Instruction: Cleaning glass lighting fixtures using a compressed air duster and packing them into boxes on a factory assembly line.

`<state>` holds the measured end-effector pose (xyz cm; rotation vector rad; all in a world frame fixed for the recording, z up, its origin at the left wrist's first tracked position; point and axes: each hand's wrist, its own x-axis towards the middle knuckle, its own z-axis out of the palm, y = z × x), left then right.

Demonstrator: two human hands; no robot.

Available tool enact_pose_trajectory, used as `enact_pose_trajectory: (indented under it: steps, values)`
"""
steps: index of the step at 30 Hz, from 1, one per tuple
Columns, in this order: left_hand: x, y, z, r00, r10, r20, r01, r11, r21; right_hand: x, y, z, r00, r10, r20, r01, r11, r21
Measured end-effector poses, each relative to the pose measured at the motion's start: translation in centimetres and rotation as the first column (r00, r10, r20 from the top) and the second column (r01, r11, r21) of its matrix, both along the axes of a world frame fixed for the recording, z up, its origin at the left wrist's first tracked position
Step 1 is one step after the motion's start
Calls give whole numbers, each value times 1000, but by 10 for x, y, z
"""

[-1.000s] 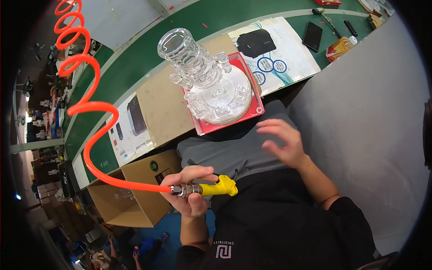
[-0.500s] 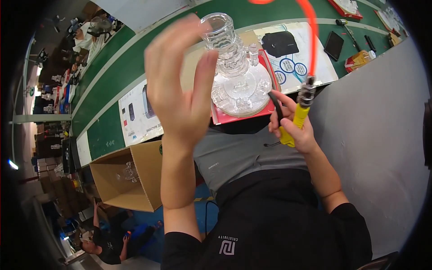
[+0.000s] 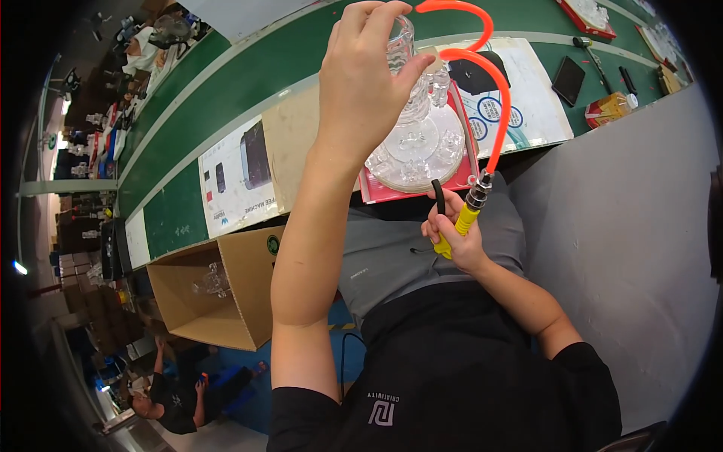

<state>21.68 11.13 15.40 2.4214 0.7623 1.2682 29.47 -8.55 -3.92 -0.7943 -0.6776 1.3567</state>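
Observation:
A clear glass vessel [image 3: 413,108] with a tall ribbed neck, a small side joint [image 3: 439,88] and a wide round base stands upright before me. Below it lies a shallow red tray [image 3: 468,160]. My left hand [image 3: 365,75] grips the top of the neck, fingers over the rim and thumb along the side, hiding part of it. Low and to the right, near the tray's front edge, my right hand [image 3: 458,235] holds a yellow air blow gun [image 3: 466,219] with a black lever [image 3: 438,196]. From its metal fitting an orange coiled hose [image 3: 502,98] loops upward.
Printed cardboard sheets [image 3: 542,90] cover part of the green bench [image 3: 177,215]. A phone [image 3: 568,80], a hammer-like tool [image 3: 593,64] and a yellow pouch [image 3: 607,111] lie at right. An open carton [image 3: 252,290] holding glass stands lower left. Another person [image 3: 177,399] is beyond it.
My left hand has moved right and up from beside the vessel onto its neck. My right hand has lowered the blow gun slightly leftward, and the hose has swung with it.

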Motion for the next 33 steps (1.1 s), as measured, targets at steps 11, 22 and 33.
enact_pose_trajectory:
  steps: [11,22,33]
  values:
    - [-3,19,-16,999,-34,39,33,999,36,55,-4,14,921,-215,323,228,974,-1]
    - [-53,21,-35,958,2,288,70,968,-242,214,-31,-55,336,-166,927,551,833,-51]
    - [-27,18,-58,780,265,567,-123,953,-276,195,-41,-159,310,141,940,566,767,-302]
